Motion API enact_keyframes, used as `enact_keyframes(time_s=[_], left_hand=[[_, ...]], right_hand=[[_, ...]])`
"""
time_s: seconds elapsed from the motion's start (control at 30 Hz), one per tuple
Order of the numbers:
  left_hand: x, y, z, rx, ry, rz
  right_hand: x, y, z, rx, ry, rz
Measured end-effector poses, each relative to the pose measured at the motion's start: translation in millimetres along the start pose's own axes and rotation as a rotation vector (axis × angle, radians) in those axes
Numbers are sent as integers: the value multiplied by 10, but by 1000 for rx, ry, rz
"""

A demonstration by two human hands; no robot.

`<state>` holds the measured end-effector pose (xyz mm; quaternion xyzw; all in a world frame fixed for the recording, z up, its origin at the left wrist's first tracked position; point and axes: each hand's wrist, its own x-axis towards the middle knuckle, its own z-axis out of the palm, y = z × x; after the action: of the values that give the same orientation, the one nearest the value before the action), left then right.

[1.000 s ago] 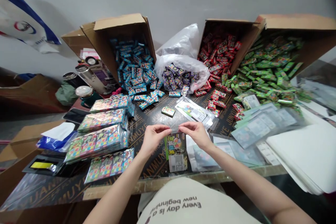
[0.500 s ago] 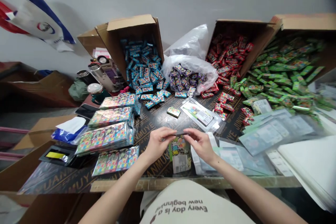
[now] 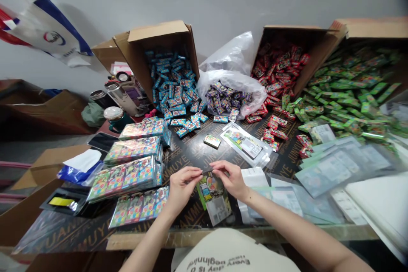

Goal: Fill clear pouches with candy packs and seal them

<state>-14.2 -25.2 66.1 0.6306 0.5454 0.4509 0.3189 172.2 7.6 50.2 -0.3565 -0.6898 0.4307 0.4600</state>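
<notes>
Near the table's front edge, a printed plastic pouch [image 3: 214, 199] with a green and black design and a pale label panel hangs slightly tilted between my hands. My left hand [image 3: 183, 185] pinches the left end of its top edge. On the other side, the fingers of my right hand [image 3: 232, 179] are closed on the top edge close to my left fingertips. The fingers hide part of that edge. Just beyond my hands lies a small printed box [image 3: 212, 141]. A flat clear pouch with a printed card [image 3: 245, 143] rests to its right.
Stacks of printed packs [image 3: 126, 174] stand at the left, near bottles [image 3: 114, 114]. Behind are small blue boxes [image 3: 175, 93], purple packets [image 3: 225, 95] in a clear bag, red packets [image 3: 280, 68] and green packets [image 3: 344, 93]. Clear pouches [image 3: 338, 170] overlap at the right.
Both hands have shifted a little left, still gripping the pouch's top edge. The pouch's lower end now slants to the right. The camera view has moved slightly.
</notes>
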Motion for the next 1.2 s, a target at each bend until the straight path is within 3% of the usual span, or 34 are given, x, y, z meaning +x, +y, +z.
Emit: enact_keyframes(time_s=[0.07,0.13,0.2,0.27,0.33,0.4,0.47,0.53,0.6,0.7,0.8,0.83,0.9,1.0,1.2], left_hand=[[16,-2,12,-25,-7,-32],[28,-21,-11,-56,34,-92],[17,-59,-72,-66,139,-166],[-20,-116,-163,-51,286,-240],[-73,-187,-260,-46,439,-301],[-119,-266,-335,-47,550,-336],[-138,-340,-369,0,555,-362],[-124,-391,-356,170,450,-354],[-80,-399,-300,418,268,-279],[5,-334,-150,647,-235,-66],[65,-261,43,659,-763,99],[80,-255,106,661,-855,125],[117,-272,210,665,-913,151],[228,-334,298,652,-800,150],[571,-422,383,607,-283,4]], right_hand=[[60,47,-66,-67,-88,-27],[295,157,-176,-216,-131,-41],[683,346,-321,-477,-36,-9],[1133,579,-478,-832,46,116],[1538,803,-609,-1094,-18,219],[1825,978,-679,-1172,-79,242],[1981,1096,-678,-1167,-115,226],[2039,1169,-634,-1160,-158,214],[2051,1216,-592,-1138,-204,193],[2074,1273,-605,-1069,-297,134],[2129,1328,-693,-981,-407,70],[2145,1341,-723,-956,-426,57],[2153,1343,-770,-912,-426,37],[2049,1251,-799,-847,-384,14],[1330,703,-814,-588,-256,-177]])
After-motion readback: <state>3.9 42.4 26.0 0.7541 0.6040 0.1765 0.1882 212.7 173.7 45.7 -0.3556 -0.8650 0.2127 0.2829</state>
